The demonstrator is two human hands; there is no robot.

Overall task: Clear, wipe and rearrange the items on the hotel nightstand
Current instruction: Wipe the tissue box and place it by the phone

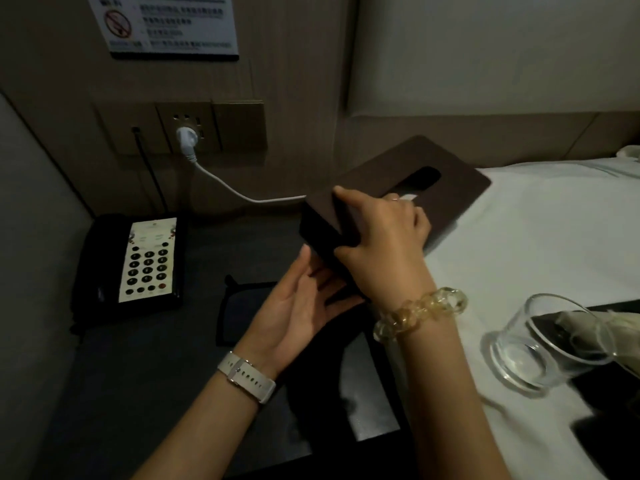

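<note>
A dark brown tissue box [446, 174] is tilted in the air, partly over the white bed [536, 237] and partly over the dark nightstand [138, 358]. My right hand [384, 237] grips its near end, thumb on top and fingers curled round the edge. Just below that near end is my left hand [301, 303], palm up with straight fingers touching the box's underside. A black telephone [138, 261] with a pale keypad sits at the nightstand's back left.
A clear glass [540, 344] lies tipped on the bed at the right, beside a dark tray [606, 386]. A white plug and cable [188, 140] run from the wall socket. A dark flat item [239, 306] lies on the nightstand under my hands.
</note>
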